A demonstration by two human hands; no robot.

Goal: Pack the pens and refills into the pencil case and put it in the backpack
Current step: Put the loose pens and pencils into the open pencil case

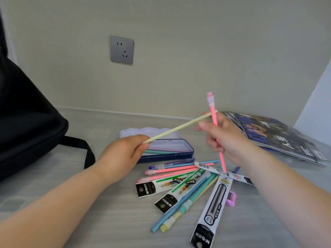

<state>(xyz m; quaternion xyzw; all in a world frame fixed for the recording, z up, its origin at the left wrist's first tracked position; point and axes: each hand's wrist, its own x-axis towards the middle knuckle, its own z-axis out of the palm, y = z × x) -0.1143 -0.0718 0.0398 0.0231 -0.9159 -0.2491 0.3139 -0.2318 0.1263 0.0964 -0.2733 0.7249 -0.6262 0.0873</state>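
My left hand (123, 154) pinches the lower end of a pale yellow pen (179, 127) that slants up to the right, above the open blue pencil case (166, 154). The case holds green and pink pens, and its clear lid (143, 134) is tipped back. My right hand (225, 138) grips a pink pen (214, 113) upright; the yellow pen's far end crosses it near my right fingers. A loose pile of pastel pens (179, 170) and packaged refills (213, 206) lies on the table below. The black backpack (26, 122) stands at the left.
A stack of magazines (272, 136) lies at the right against the wall. A small pink sharpener (231, 198) sits beside the refill packs. A grey wall socket (121, 50) is on the wall behind. The backpack strap (84, 147) trails onto the grey table.
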